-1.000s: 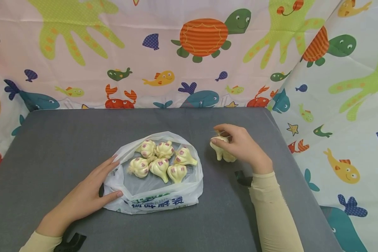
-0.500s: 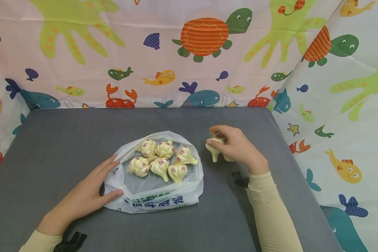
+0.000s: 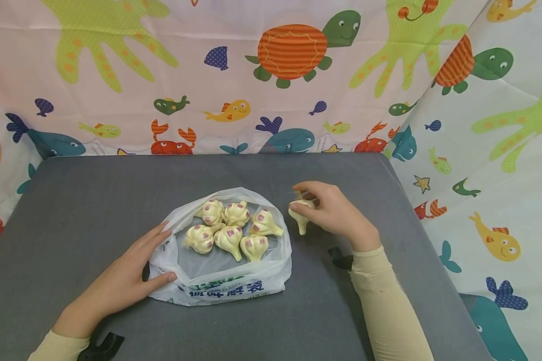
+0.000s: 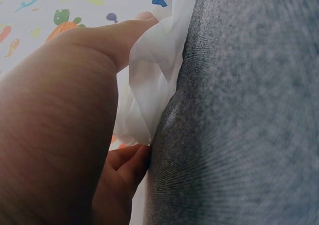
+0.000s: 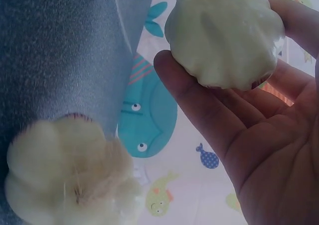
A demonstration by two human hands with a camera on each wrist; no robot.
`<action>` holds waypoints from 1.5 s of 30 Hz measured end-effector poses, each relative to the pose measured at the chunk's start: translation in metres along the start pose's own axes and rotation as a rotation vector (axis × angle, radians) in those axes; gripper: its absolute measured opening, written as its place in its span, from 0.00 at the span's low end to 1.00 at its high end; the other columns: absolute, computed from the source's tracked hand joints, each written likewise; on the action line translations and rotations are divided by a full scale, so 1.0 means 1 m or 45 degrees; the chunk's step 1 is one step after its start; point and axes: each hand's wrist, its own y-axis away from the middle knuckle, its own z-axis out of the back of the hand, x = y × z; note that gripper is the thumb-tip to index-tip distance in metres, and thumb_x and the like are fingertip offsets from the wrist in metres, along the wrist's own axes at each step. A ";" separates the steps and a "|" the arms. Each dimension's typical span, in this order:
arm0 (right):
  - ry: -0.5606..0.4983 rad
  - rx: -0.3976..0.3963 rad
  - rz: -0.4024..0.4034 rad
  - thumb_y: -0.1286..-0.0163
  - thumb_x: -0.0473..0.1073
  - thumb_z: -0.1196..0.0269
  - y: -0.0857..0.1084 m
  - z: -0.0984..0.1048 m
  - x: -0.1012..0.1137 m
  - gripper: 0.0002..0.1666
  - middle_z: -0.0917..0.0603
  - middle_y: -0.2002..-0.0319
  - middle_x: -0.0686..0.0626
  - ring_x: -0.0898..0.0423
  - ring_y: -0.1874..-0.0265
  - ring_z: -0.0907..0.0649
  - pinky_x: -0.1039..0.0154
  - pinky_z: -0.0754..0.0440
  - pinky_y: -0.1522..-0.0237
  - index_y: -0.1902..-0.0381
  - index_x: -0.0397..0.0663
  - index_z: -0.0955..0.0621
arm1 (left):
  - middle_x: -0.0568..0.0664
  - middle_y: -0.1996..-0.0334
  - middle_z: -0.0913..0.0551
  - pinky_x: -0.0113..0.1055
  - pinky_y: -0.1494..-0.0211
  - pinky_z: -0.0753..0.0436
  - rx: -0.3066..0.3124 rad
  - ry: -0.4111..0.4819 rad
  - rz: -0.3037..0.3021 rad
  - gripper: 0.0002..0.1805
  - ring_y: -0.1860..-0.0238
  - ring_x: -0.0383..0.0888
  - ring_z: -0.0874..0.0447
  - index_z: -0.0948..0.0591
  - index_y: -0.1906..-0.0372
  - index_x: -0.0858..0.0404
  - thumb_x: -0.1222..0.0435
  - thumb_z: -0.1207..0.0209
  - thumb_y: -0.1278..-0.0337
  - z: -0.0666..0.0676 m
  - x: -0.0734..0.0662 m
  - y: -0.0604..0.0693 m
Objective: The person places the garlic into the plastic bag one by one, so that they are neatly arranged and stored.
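Note:
A white plastic bag [image 3: 185, 296] with blue and green print stands with its mouth spread wide, holding several garlic bulbs [image 3: 228, 240]. Against its left side rests my left hand [image 3: 122, 276], fingers along the rim and thumb at the front; the left wrist view shows thumb and fingers touching the plastic [image 4: 149, 80]. To the right of the bag, my right hand [image 3: 336, 210] grips a garlic bulb [image 3: 301, 220] by its upper part, with thin strands at the top. In the right wrist view, one bulb [image 5: 227, 36] lies against the fingers and another bulb [image 5: 65, 170] is nearby.
The grey table [image 3: 90, 200] bears the bag. A patterned cloth with sea animals [image 3: 291, 52] hangs behind and on both sides. A dark strap piece [image 3: 341, 258] shows below the right wrist, another [image 3: 101, 348] at the left wrist.
My right hand has moved left toward the bag, bringing the garlic along; the second bulb has gone out of sight behind the hand in the head view. The left hand and bag stay put.

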 end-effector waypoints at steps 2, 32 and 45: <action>0.000 0.009 -0.004 0.23 0.57 0.28 0.000 -0.001 0.001 0.30 0.13 0.38 0.49 0.49 0.43 0.13 0.44 0.14 0.42 0.32 0.47 0.16 | 0.52 0.11 0.48 0.77 0.30 0.32 -0.001 0.001 -0.001 0.56 0.17 0.65 0.42 0.43 0.10 0.47 0.37 0.28 0.35 0.000 0.000 0.000; -0.002 0.030 0.116 0.22 0.54 0.29 -0.010 -0.028 0.013 0.28 0.13 0.39 0.48 0.50 0.45 0.13 0.47 0.12 0.45 0.32 0.45 0.16 | 0.52 0.11 0.49 0.77 0.30 0.33 -0.006 -0.001 -0.008 0.56 0.17 0.65 0.43 0.44 0.10 0.47 0.38 0.28 0.35 0.001 0.000 0.001; 0.012 0.011 0.180 0.21 0.53 0.29 -0.014 -0.039 0.014 0.27 0.13 0.40 0.41 0.51 0.47 0.14 0.49 0.13 0.47 0.33 0.43 0.16 | 0.53 0.11 0.49 0.78 0.31 0.32 0.003 -0.006 0.000 0.57 0.17 0.66 0.42 0.44 0.10 0.47 0.37 0.28 0.35 0.002 -0.002 0.001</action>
